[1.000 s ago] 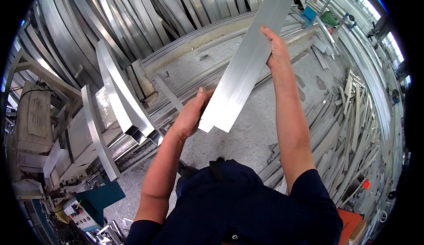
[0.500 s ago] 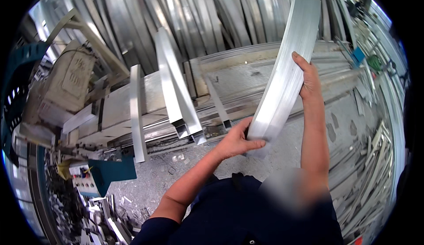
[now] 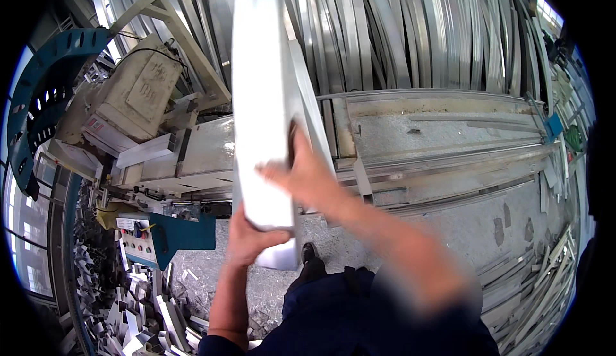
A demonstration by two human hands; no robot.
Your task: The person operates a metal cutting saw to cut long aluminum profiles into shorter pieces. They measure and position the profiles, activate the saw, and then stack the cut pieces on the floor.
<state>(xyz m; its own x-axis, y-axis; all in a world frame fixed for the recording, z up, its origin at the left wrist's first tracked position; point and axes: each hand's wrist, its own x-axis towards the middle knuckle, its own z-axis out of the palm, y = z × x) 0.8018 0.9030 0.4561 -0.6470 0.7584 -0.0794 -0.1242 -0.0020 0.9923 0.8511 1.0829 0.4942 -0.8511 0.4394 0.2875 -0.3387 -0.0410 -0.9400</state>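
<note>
A wide, bright silver aluminium profile [image 3: 260, 99] stands slanted in front of me, its far end reaching up over the machine bed [image 3: 212, 144]. My left hand [image 3: 250, 237] is closed round its near end, thumb across the face. Higher up on its right side, my right hand [image 3: 301, 170] grips the same piece, thumb over the front. The forearm on that side is smeared by motion. Partly hidden behind the held piece lies another aluminium profile [image 3: 309, 99] on the bed. A narrow profile piece [image 3: 362, 179] rests further right.
A beige machine housing [image 3: 138, 93] stands at left, a short profile [image 3: 147, 150] beside it. Below is a teal control box [image 3: 186, 233] with buttons. Metal offcuts [image 3: 138, 317] heap at lower left, long strips [image 3: 539, 285] at lower right. Long profiles [image 3: 423, 28] lean along the back.
Both hands have carried the aluminium profile leftward, from over the bed's right part to in front of the profiles lying on it. My view has turned somewhat to the right.
</note>
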